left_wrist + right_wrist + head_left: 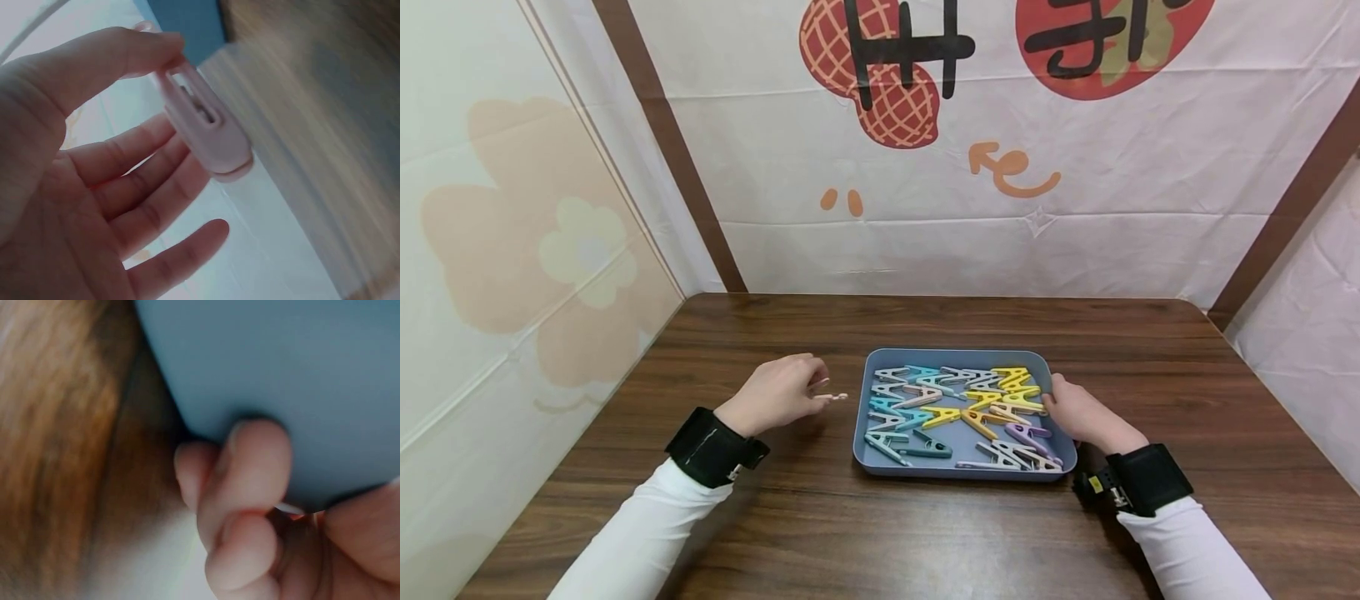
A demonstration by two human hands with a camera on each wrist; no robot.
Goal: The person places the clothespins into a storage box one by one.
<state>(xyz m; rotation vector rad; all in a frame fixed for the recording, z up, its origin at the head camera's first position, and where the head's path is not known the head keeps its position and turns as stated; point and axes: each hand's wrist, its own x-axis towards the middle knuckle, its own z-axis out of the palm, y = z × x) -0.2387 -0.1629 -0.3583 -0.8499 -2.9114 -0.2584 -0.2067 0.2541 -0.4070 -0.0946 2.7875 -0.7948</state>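
My left hand [781,392] hovers over the table to the left of the tray, pinching a pale pink clothespin [209,134] between thumb and fingertips. In the left wrist view the other fingers spread away from it. At the right side of a shallow blue-grey tray [951,358], my right hand [1088,415] grips the tray's edge. The right wrist view shows curled fingers [259,465] against the tray's outer wall; part of the thumb side is cut off. Inside the tray lie several clothespins in white, blue, yellow, pink, purple and dark green [928,446].
A brown wood-grain table [820,533] carries the tray. Behind it hangs a white printed cloth [925,258], and another pale cloth with a flower print [550,275] stands along the left side. Black bands [711,446] with cameras circle both wrists.
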